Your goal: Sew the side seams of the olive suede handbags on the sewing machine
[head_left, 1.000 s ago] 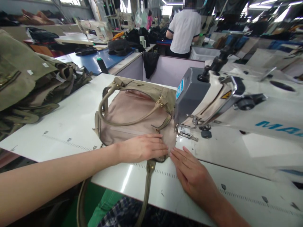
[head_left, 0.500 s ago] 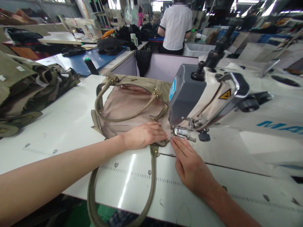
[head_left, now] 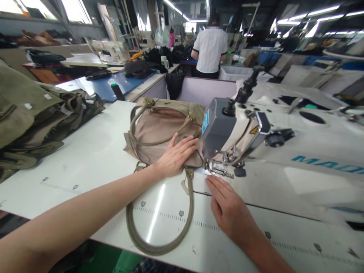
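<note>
An olive handbag [head_left: 162, 157] with a pinkish lining lies open on the white sewing table, its right edge against the sewing machine [head_left: 218, 125]. My left hand [head_left: 179, 154] lies flat on the bag's near right part, fingers spread. One bag handle [head_left: 190, 206] loops towards me over the tabletop; the other handle [head_left: 153, 144] rests across the lining. Beside the presser foot [head_left: 218, 168], my right hand [head_left: 226, 199] has its fingers stretched out together, tips on the machine bed. I see nothing in it, though its palm side is hidden.
Stacked olive bag pieces [head_left: 28, 110] cover the table's left side. A dark thread cone [head_left: 117, 91] stands at the back left corner. Beyond the lilac partition [head_left: 207, 89], a person in a white shirt [head_left: 210, 51] faces away. Ruler marks [head_left: 170, 216] run along the near table.
My left hand has slid back from the presser foot and spread its fingers on the bag. The near handle has drawn up onto the table. My right hand stays beside the foot.
</note>
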`<state>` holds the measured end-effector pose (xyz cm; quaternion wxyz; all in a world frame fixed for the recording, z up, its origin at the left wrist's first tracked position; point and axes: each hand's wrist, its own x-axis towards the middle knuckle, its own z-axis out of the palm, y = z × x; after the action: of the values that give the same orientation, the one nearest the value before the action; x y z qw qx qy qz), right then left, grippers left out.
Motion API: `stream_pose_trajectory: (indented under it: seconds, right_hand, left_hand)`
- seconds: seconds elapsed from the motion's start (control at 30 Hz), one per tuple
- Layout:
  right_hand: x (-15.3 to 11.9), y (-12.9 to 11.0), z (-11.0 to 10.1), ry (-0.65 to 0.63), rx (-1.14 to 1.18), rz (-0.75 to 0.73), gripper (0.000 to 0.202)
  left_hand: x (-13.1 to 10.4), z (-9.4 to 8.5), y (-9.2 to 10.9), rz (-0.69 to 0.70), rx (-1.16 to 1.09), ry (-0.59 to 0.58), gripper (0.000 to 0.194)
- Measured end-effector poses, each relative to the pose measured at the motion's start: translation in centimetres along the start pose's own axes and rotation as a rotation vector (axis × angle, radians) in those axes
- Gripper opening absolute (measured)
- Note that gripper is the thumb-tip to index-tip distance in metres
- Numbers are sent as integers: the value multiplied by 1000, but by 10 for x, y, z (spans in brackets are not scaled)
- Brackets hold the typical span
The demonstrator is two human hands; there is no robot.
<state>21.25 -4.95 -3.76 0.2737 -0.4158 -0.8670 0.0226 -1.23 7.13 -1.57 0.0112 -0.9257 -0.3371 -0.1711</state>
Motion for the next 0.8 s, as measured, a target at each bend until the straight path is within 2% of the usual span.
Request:
stream_pose_trajectory:
  seconds: [0.07,0.17,0.23,0.3,0.4,0.47,0.53,0.63,0.73,0.8]
  right_hand:
    - [0,0,0,16,-10,-7,47]
    - [-1,0,0,17,-35,-8,47]
    - [-1,0,0,20,-40,-10,48]
    - [-2,1,0,27,-38,-12,49]
    - [-1,2,1,37,-45,-25,48]
    - [-1,2,2,39,-48,-29,46]
    - [-2,1,2,43,-54,-25,45]
    - [-9,-6,2,65,-87,-4,45]
    - [-20,-17,3,71,-111,33,47]
    - [-28,-25,4,60,-115,53,48]
  left_hand:
    - [-1,-5,1,-154,15,-77,76]
    - [-20,-21,-5,-207,-12,-217,70]
    - [-52,-36,-11,-206,-30,-258,69]
    - [-96,-51,-11,-196,-50,-260,75]
    - [-160,-69,0,-186,-63,-197,76]
    - [-187,-75,12,-180,-46,-159,72]
    - [-199,-78,21,-188,-7,-125,68]
    - [-202,-79,28,-259,116,-52,73]
    - [-198,-78,26,-310,193,21,82]
    - [-195,-78,23,-300,167,9,85]
